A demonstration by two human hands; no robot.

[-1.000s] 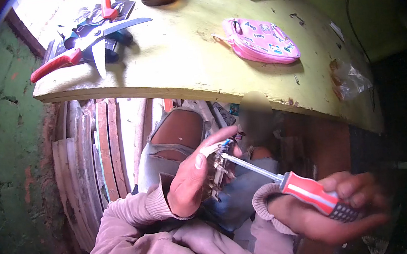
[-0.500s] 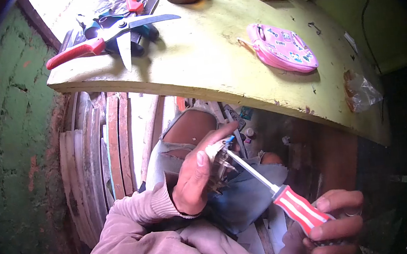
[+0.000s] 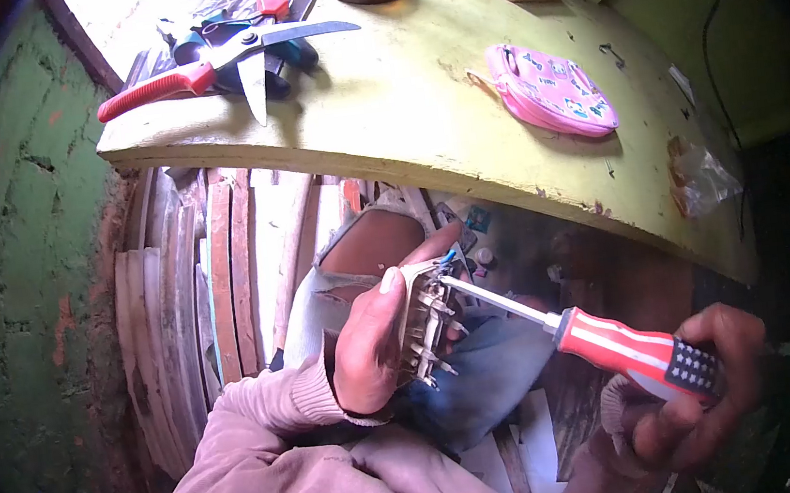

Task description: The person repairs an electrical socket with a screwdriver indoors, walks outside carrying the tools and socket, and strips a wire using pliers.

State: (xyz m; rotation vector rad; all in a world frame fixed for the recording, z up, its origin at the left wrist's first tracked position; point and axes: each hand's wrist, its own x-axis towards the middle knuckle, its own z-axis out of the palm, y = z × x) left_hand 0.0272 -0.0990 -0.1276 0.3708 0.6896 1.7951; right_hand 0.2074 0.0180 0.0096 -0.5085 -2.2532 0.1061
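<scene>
While the shears [image 3: 307, 31] lay with spread blades at the left of the surface [image 3: 380, 117], one blade pointed to the front edge; a careless knock of an arm from below could have pushed them, and the cause would have been their place so near to this edge.

Further right and lower, the left hand [image 3: 364, 357] was partly closed around a white plastic part [image 3: 420, 317] with metal terminals, its thumb at the near rim and its index finger stretched behind the top; the part was tilted in the air above the legs, below the edge of the surface, so it could have turned in the fingers under a sideways push. At its upper end a blue wire [image 3: 448, 257] showed; it could have been pulled or scratched if the tip moved aside.

The screwdriver [image 3: 616, 343] reached these terminals from the right; whether its tip sat in a screw, I cannot tell. A slip towards the left fingers was, I think, the main danger; the right hand [image 3: 730, 408] was curled around the end of the handle with rather loose fingers, and such a hold could guide the long shaft poorly.
</scene>
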